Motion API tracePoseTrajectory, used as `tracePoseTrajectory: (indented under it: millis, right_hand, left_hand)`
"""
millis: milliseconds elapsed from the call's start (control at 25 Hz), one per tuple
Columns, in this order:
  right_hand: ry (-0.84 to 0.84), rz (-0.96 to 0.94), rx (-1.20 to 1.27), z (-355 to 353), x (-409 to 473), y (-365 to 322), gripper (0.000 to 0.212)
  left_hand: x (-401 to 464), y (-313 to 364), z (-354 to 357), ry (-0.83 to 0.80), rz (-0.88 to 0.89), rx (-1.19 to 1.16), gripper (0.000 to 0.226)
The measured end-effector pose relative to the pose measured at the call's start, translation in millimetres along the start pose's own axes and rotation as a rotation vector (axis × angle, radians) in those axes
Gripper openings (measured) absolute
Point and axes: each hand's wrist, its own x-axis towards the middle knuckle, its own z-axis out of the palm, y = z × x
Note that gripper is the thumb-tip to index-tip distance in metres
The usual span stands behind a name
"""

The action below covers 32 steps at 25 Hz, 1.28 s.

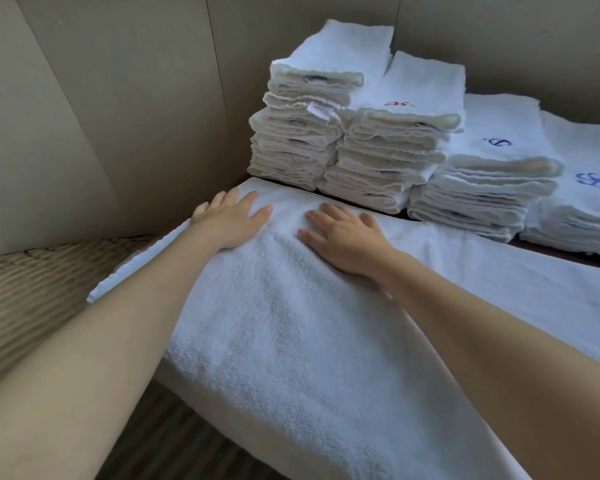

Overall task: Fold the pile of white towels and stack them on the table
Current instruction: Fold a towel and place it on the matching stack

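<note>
A large white towel (291, 323) lies spread flat over the table and hangs over its near edge. My left hand (232, 216) presses flat on the towel's far left corner, fingers straight. My right hand (340, 233) lies flat on the towel a little to the right, fingers spread. Behind them, several stacks of folded white towels stand in a row: a tall stack (305, 133) at the left, a second stack (399, 147) with a red mark on top, a lower stack (489, 181) with a blue mark, and another stack (582, 209) at the right edge.
Beige wall panels (118, 98) close in the back and the left. A woven ribbed surface (32, 299) lies low at the left beside the table. A dark strip of table top (568, 254) shows between the spread towel and the stacks.
</note>
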Motion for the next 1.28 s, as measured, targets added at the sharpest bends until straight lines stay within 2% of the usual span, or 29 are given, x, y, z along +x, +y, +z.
tracePoseTrajectory:
  millis: [80,120,200,240,280,320,400,480,560,640,720,800,880,920,1000,1120,1240,1280]
  right_hand:
    - [0.096,0.102,0.043,-4.3,-2.5,4.9,0.039]
    - [0.175,0.187,0.043,-9.8,-3.4,10.2,0.029]
    - [0.204,0.339,-0.031,-23.4,-4.1,23.0,0.011]
    - [0.153,0.382,-0.06,-30.1,-3.2,26.7,0.016]
    - [0.091,0.415,-0.066,-36.6,-2.3,27.8,0.024]
    - [0.048,0.441,-0.053,-40.9,-1.5,28.2,0.029]
    - [0.014,0.476,-0.005,-43.5,-0.3,26.6,0.034]
    - [0.072,0.428,0.023,-42.8,-2.6,24.3,0.03]
    - [0.223,0.274,-0.008,-40.7,-11.9,17.2,0.022]
    - [0.354,0.114,-0.085,-41.1,-26.8,8.8,0.023]
    - [0.353,0.027,-0.142,-42.0,-45.6,2.7,0.021]
    - [0.292,0.017,-0.188,-37.5,-64.5,3.1,0.017]
    - [0.27,0.087,-0.219,-31.1,-81.0,12.9,0.019]
    - [0.288,0.138,-0.226,-29.6,-87.3,19.5,0.02]
    - [0.385,0.239,-0.234,-30.2,-90.6,36.7,0.021]
    - [0.572,0.314,-0.184,-37.2,-87.4,48.0,0.024]
    - [0.682,0.186,-0.26,-38.3,-103.4,30.8,0.031]
    - [0.692,0.127,-0.289,-37.8,-113.8,23.0,0.033]
  left_hand:
    - [-2.9,-0.3,-10.5,0.002,-0.125,0.078,0.065]
    - [-2.2,3.9,-16.6,0.081,-0.146,0.169,0.058]
    - [4.1,18.3,-27.4,0.272,-0.04,0.211,0.032]
    - [8.4,27.9,-32.7,0.273,0.034,0.102,0.023]
    - [11.9,37.1,-38.0,0.18,0.053,-0.082,0.016]
    - [14.9,46.1,-42.2,0.038,0.013,-0.312,0.01]
    - [10.9,61.3,-49.7,-0.202,-0.178,-0.744,0.022]
    - [10.4,72.2,-52.6,-0.252,-0.276,-0.907,0.042]
    - [15.1,78.6,-50.2,-0.223,-0.306,-0.889,0.048]
    - [18.3,84.1,-45.7,-0.197,-0.331,-0.824,0.038]
    - [18.4,88.4,-41.0,-0.155,-0.353,-0.828,0.02]
    - [18.5,83.2,-36.4,-0.055,-0.375,-0.958,0.015]
    - [14.0,69.9,-35.6,0.045,-0.386,-1.155,0.012]
    - [6.8,62.2,-39.2,0.078,-0.396,-1.264,0.017]
    - [-0.4,45.1,-45.9,0.145,-0.455,-1.451,0.041]
    - [-26.3,31.7,-64.2,0.195,-0.481,-1.45,0.045]
    - [-48.6,16.7,-63.1,0.199,-0.476,-1.275,0.046]
    - [-53.5,8.3,-61.1,0.181,-0.488,-1.315,0.053]
